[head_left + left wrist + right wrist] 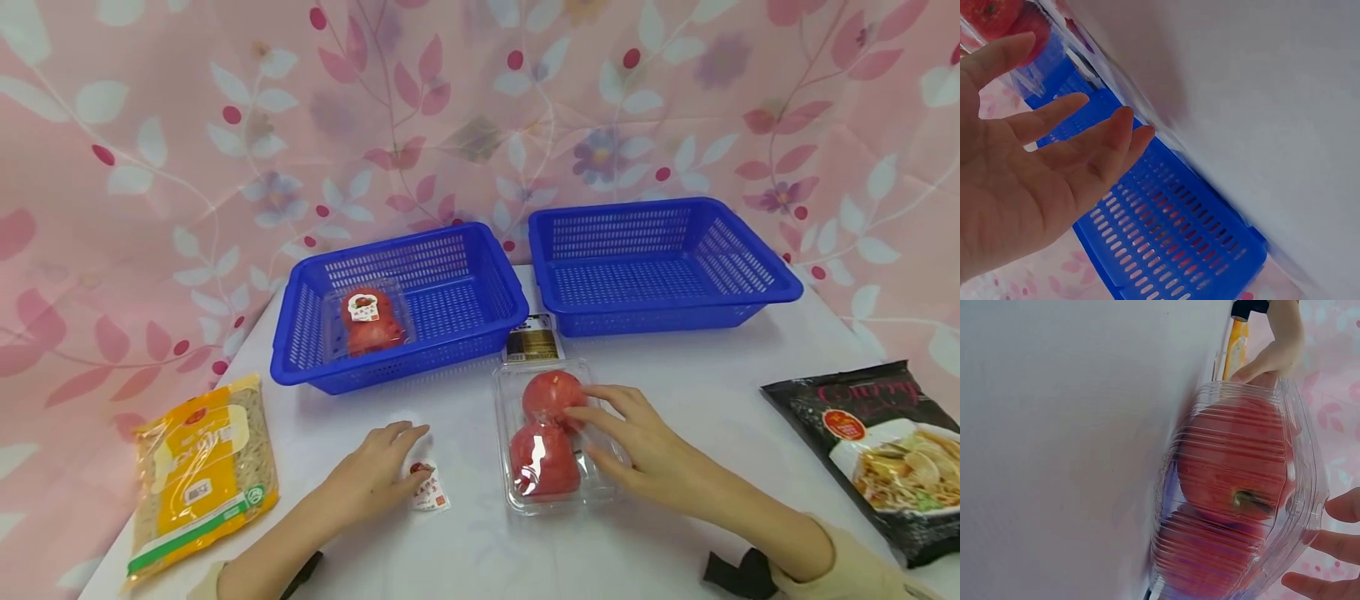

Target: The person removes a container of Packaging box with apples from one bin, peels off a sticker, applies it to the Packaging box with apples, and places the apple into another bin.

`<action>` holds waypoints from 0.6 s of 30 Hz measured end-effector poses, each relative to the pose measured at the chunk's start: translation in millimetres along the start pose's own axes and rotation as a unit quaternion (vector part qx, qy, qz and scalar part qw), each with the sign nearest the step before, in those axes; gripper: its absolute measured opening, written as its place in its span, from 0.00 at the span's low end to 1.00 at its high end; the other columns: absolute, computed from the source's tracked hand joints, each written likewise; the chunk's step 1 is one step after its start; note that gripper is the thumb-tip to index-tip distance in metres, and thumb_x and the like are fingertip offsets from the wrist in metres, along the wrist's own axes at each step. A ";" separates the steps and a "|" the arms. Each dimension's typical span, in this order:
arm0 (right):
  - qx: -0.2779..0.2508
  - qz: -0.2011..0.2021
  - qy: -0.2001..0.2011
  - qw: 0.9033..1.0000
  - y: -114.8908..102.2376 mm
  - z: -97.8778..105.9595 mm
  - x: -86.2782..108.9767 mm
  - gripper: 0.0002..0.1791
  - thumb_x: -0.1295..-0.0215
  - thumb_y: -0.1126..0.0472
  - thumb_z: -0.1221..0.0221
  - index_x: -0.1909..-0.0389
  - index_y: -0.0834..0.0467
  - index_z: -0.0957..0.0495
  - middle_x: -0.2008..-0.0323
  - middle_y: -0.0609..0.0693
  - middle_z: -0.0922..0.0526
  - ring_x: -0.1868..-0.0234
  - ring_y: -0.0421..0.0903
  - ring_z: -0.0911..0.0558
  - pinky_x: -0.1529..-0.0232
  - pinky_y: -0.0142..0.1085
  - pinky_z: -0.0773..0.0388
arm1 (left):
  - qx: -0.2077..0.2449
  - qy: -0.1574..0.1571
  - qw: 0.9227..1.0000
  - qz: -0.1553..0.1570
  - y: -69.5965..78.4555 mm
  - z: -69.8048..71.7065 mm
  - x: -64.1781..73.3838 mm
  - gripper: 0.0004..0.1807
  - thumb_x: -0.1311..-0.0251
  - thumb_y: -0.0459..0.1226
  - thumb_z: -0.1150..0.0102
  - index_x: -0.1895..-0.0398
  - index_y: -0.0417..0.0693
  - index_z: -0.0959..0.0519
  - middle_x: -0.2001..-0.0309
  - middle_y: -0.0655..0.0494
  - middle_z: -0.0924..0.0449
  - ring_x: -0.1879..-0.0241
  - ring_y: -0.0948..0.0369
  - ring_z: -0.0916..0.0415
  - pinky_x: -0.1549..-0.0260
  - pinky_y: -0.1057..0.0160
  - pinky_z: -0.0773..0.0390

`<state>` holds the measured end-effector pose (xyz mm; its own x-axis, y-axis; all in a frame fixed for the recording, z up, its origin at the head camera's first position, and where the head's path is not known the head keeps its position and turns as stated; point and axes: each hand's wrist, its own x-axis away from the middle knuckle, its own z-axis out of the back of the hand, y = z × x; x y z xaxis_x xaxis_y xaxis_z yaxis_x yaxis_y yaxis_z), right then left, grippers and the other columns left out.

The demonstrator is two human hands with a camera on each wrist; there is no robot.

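Note:
A clear plastic box (512, 467) holding two red tomatoes (545, 460) lies mid-table. My right hand (647, 450) is at its right side, fingertips spread over the lid's edge; in the right wrist view those fingers (1340, 544) touch the clear plastic. Left of the box, a small white label with red print (430, 492) lies on the table. My left hand (375, 471) is beside it, thumb over part of the label. Loosely bent fingers (1054, 122) with nothing between them show in the left wrist view.
Behind stand two blue baskets, the left one (420, 371) with another labelled tomato box (372, 321) inside, and the right one (637, 321). A dark packet (534, 342) lies between them. A yellow noodle bag (202, 467) lies left, a black curry packet (877, 450) right.

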<state>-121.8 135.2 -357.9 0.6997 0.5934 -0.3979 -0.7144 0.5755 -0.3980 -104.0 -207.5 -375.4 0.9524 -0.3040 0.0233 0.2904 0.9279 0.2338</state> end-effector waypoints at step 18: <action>-0.005 0.044 0.019 0.999 2.3 -4.3 1.3 0.23 0.48 0.64 0.39 0.47 0.53 0.26 0.43 0.56 0.33 0.44 0.51 0.36 0.54 0.51 0.27 | -0.023 -0.064 0.998 0.009 -3.9 -1.7 -3.1 0.25 0.46 0.44 0.38 0.45 0.46 0.27 0.42 0.35 0.33 0.46 0.31 0.38 0.53 0.35 0.35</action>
<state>-122.5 134.8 -362.8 0.6343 0.6190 -0.4632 -0.7730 0.5159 -0.3691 -107.9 -209.8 -378.0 0.9390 -0.3090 0.1509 0.2797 0.9416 0.1877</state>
